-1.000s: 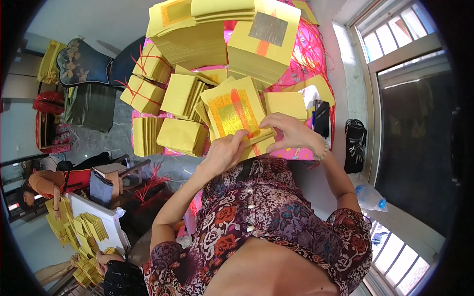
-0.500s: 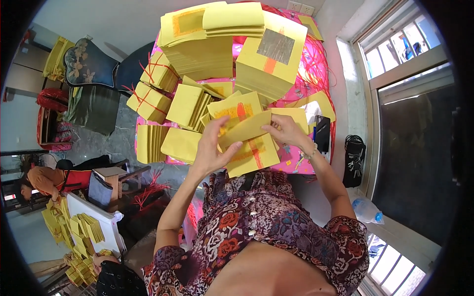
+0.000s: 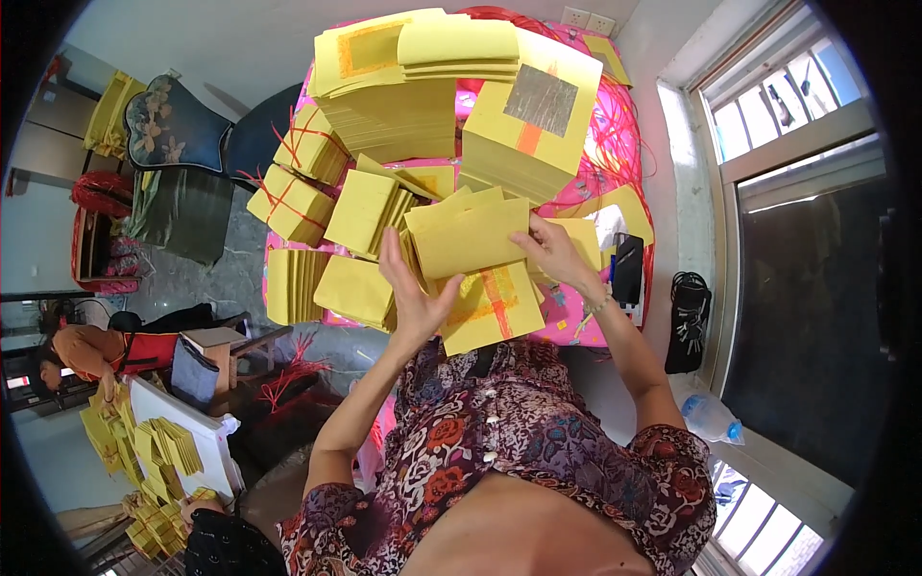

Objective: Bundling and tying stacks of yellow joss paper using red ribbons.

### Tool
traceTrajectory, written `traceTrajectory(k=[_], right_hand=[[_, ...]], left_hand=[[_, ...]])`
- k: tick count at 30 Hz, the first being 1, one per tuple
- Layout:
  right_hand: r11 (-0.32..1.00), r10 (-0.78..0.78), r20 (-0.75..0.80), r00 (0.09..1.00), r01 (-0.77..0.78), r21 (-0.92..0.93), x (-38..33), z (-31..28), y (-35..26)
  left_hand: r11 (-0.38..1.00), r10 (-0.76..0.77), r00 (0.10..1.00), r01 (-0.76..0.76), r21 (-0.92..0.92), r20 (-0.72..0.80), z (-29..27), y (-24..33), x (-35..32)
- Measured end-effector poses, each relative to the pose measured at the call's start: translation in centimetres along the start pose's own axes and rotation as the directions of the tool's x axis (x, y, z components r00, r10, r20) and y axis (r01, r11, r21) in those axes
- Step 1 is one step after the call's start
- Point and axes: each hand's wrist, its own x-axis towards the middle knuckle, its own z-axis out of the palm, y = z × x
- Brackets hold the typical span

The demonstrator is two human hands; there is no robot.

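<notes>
A yellow paper sheet (image 3: 471, 235) lies folded over at the near side of the table, its plain side up. My right hand (image 3: 559, 254) pinches its right edge between thumb and fingers. My left hand (image 3: 415, 300) is at its left edge, fingers stretched out and thumb spread along the lower edge. Below the fold shows another yellow sheet (image 3: 492, 312) with orange print and a red stripe. To the left of my hands stand a stack of folded yellow paper (image 3: 360, 209) and a second folded stack (image 3: 353, 288).
Tall stacks of yellow paper (image 3: 403, 120) line the table's far side. Bundles tied with red string (image 3: 290, 202) sit at the left. Loose red strings (image 3: 624, 125) and a black phone (image 3: 627, 269) lie on the right. Another person (image 3: 86, 350) is at the far left.
The raised flap of the sheet has come down flat, covering the upper printed part. My left hand has drawn slightly back toward the left edge; my right hand keeps its pinch.
</notes>
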Motion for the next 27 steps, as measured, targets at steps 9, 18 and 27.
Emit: traceTrajectory(k=[9,18,27], right_hand=[[0.960,-0.228,-0.231,0.946,0.258,0.106,-0.1,0.4,-8.0],[0.859,-0.265,-0.291,0.919,0.362,0.362,-0.4,2.3,-9.8],[0.880,-0.172,-0.269,0.948,0.271,0.390,-0.9,3.3,-8.5]], left_hand=[[0.977,-0.011,0.978,0.054,-0.205,0.208,-1.3,0.2,4.7],[0.801,-0.153,0.975,0.216,-0.559,0.158,-0.9,2.3,3.6],[0.779,-0.166,0.967,0.249,-0.575,0.194,-0.3,1.1,1.2]])
